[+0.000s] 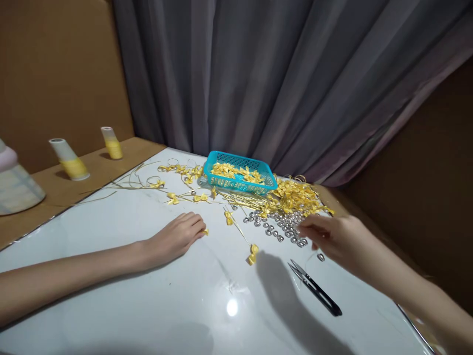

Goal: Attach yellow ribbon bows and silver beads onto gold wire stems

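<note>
1. Yellow bow (206,231) pokes out at the fingertips of the left hand (175,236), low over the white table (148,305). Those fingers are drawn together on it; a loose grip could let the slick little piece slip, and a hard squeeze could crush its loops.
2. Over the silver beads (288,224) hangs the right hand (338,241), thumb and fingers close together; I cannot tell whether anything is pinched between them. Dipping into the heap carelessly might scatter beads, or bring up two at once.
3. Just below that hand sits a stray bead (320,257), which a dragging wrist could sweep away.
4. Nearer the person lie black snips (316,288), blades apart. An arm drawn back without looking could catch the points.
5. Between the hands, two more bows (253,254) lie along thin stems, easily snagged by a passing sleeve or finger.
6. Farther off, gold wires (244,199) run beside the blue basket (209,162) and the bow pile (291,195); tugging one could tangle its neighbours.
</note>
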